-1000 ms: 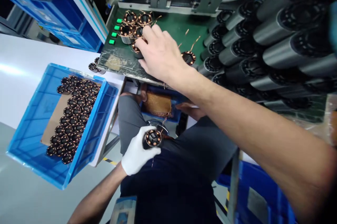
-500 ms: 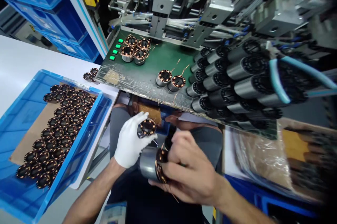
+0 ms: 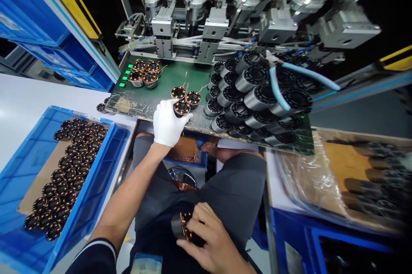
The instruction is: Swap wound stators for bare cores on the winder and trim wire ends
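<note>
My left hand [image 3: 169,123], in a white glove, has its fingers round a copper-wound motor core [image 3: 182,108] at the front edge of the green work plate [image 3: 128,104]. Two more wound cores [image 3: 193,99] with loose wire ends stand directly behind it. Low in the view, over my lap, my right hand [image 3: 206,233] is bare and holds another wound core [image 3: 180,225] on its side, copper windings toward my fingers. Several wound cores [image 3: 136,77] stand grouped at the plate's left.
Stacked grey cores [image 3: 257,97] fill the plate's right, with blue-handled pliers [image 3: 279,89] on top. A blue tray [image 3: 111,137] of wound cores lies left. Machine heads [image 3: 215,27] stand behind. At right is a plastic-lined box [image 3: 299,171].
My left hand has moved forward from above my lap to the plate, with its core. My right hand has drawn down toward my body, still holding a core. The view has shifted.
</note>
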A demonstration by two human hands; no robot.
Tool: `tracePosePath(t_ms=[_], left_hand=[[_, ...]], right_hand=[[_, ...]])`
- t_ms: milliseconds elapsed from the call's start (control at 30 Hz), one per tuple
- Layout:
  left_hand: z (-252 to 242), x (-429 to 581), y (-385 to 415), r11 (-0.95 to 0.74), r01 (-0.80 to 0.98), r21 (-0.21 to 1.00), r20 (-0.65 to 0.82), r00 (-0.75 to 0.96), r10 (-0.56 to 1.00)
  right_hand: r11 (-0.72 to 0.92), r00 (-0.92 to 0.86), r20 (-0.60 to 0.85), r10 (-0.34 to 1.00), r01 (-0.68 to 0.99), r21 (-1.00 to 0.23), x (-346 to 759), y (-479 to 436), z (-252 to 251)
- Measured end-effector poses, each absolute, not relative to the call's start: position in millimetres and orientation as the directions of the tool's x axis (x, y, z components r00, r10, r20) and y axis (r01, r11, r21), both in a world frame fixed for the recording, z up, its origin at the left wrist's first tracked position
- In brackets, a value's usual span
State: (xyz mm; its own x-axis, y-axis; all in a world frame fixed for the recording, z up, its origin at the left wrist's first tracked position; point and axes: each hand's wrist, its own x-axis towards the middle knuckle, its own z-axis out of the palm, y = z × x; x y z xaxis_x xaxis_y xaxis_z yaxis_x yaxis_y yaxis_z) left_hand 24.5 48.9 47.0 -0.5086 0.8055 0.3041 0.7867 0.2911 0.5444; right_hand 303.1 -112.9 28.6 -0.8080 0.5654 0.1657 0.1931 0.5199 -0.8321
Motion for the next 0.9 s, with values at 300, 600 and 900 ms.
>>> tracePosePath(t_ms=[300, 600, 900], left_hand=[[49.9, 25.5, 20.1, 0.148, 0.806, 0.573, 0.439, -0.453, 0.776], [83.3, 98.1, -133.7, 0.191, 0.126, 0.973, -0.215, 0.219, 0.952], [91.8, 105.5, -122.2, 0.271, -0.349, 0.897, -0.294, -0.016, 0.956]], right_hand=[[0.645, -0.781, 0.27, 0.563, 0.212, -0.734, 313.0, -71.3, 56.6], [0.796, -0.84, 0.311, 0.445, 0.211, -0.567, 315.5, -20.0, 107.2], [0.797, -0.758, 0.42, 0.499, 0.212, -0.565, 320.3, -18.8, 130.7]])
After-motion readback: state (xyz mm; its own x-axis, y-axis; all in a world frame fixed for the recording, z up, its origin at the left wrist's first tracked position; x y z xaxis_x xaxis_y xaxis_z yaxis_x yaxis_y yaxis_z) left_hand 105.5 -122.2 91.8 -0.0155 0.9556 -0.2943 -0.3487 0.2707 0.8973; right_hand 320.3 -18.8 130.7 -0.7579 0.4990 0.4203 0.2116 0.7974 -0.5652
